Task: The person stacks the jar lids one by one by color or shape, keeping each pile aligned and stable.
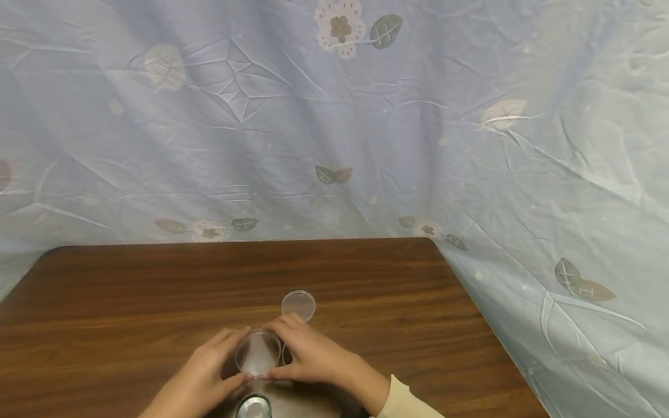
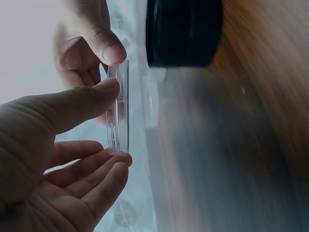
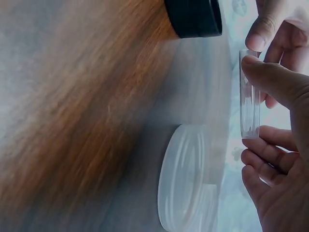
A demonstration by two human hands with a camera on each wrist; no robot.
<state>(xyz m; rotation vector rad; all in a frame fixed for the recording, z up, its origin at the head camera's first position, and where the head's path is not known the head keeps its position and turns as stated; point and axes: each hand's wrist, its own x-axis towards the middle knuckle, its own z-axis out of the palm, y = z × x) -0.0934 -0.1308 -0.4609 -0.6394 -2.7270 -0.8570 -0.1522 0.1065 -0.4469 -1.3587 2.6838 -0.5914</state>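
Note:
A clear, round petri dish (image 1: 258, 353) is held above the table between both hands. My left hand (image 1: 206, 368) grips its left side, thumb at the near edge and fingers at the far edge. On the other side, my right hand (image 1: 313, 351) holds it the same way. Edge-on, the dish (image 2: 119, 111) shows its thin stacked walls in the left wrist view. Below it in the right wrist view, another clear dish (image 3: 181, 179) lies on the table, mostly hidden by the right hand in the head view.
Beyond the right hand, one more clear dish (image 1: 298, 305) lies on the brown wooden table (image 1: 157, 290). Close in front of the hands stands a short black cylinder (image 2: 183, 34) with a silvery top. Patterned pale cloth (image 1: 292, 133) hangs behind and to the right.

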